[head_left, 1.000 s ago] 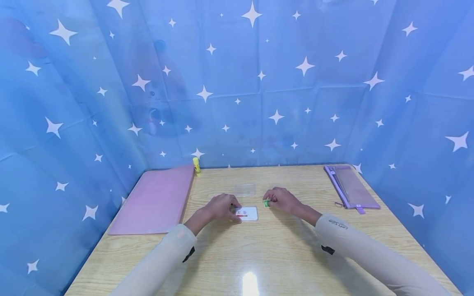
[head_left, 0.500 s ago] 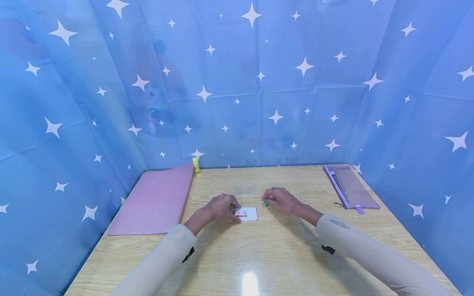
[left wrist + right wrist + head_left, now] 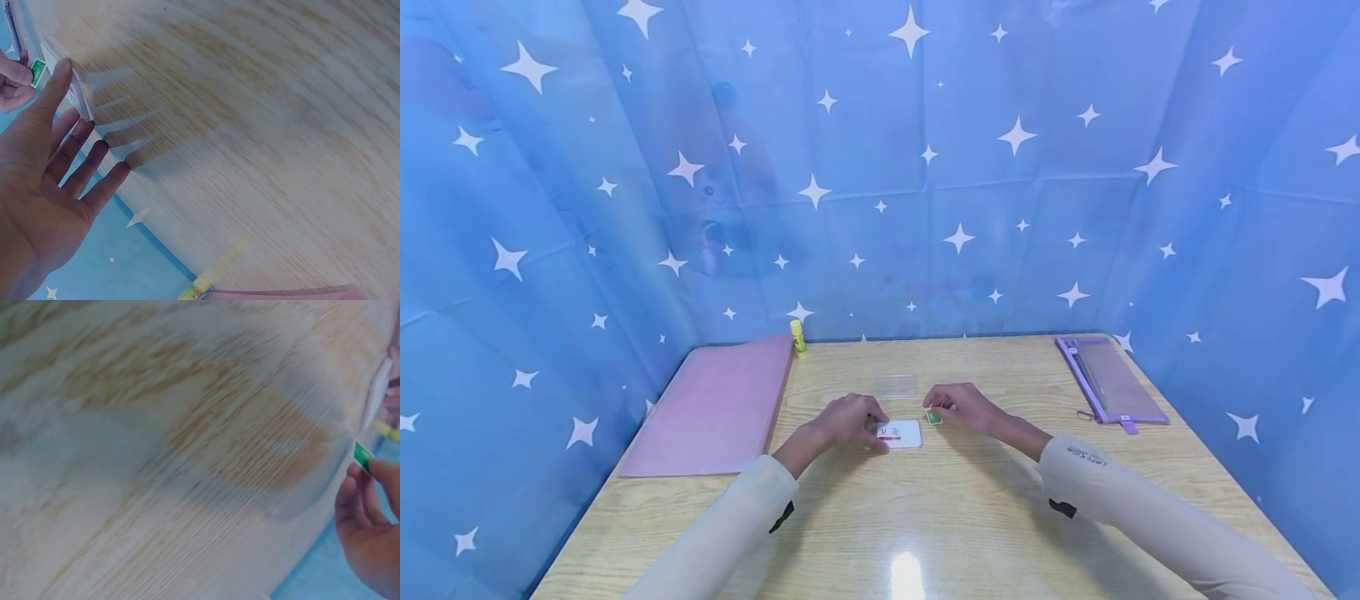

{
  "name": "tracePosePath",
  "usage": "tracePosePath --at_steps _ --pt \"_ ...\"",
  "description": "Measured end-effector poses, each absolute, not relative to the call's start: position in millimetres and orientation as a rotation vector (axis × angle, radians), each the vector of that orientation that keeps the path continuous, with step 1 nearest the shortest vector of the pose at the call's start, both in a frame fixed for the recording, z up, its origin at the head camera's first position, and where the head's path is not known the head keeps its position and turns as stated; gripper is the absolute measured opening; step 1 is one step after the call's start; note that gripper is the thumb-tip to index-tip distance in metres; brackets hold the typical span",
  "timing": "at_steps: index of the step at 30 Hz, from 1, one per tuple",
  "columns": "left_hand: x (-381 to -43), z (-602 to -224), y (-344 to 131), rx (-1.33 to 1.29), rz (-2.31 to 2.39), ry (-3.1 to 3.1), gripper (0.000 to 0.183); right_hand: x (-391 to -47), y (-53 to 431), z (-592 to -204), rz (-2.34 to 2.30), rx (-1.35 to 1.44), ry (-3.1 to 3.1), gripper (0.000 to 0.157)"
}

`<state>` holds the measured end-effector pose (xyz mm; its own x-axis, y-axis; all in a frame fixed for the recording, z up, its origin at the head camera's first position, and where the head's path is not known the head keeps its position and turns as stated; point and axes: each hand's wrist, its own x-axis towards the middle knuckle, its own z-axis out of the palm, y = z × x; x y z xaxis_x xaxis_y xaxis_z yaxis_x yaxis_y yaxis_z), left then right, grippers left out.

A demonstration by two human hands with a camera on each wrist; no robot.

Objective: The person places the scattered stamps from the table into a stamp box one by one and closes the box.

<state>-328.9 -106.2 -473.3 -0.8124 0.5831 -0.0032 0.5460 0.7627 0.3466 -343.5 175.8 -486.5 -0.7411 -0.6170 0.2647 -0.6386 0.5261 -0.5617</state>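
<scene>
In the head view, my left hand (image 3: 850, 421) holds the left end of a flat white card in a clear case (image 3: 910, 433), with red and dark print on it. Thumb and fingertips grip opposite edges of that case in the left wrist view, while the other fingers spread over the table. My right hand (image 3: 966, 407) pinches a small green square piece with a white border (image 3: 933, 417) between thumb and fingers. This piece is just right of the white card, close over the table. A clear flat rectangular plastic piece (image 3: 897, 385) lies behind the card.
A pink folder (image 3: 715, 408) covers the table's left side, with a yellow glue stick (image 3: 798, 336) upright at its back corner. On the right lies a purple-edged mesh zip pouch (image 3: 1116, 379). A blue star-patterned curtain (image 3: 880, 250) surrounds the wooden table (image 3: 865, 525).
My right hand has moved slightly left with the green piece, nearer the white card; the piece has tilted and turned on the way. The left hand stays in place.
</scene>
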Motion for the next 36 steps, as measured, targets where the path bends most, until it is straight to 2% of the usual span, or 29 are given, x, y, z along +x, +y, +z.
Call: tracePosePath --at_steps 17,36 --pt "-328.3 -473.2 -106.0 0.911 0.481 2.850 0.053 -333.0 158.4 -483.7 1.267 1.068 -2.709 0.011" --pt "-330.0 -474.3 -106.2 0.901 0.487 2.845 0.054 -326.6 137.8 -492.0 1.213 1.001 -2.740 0.007"
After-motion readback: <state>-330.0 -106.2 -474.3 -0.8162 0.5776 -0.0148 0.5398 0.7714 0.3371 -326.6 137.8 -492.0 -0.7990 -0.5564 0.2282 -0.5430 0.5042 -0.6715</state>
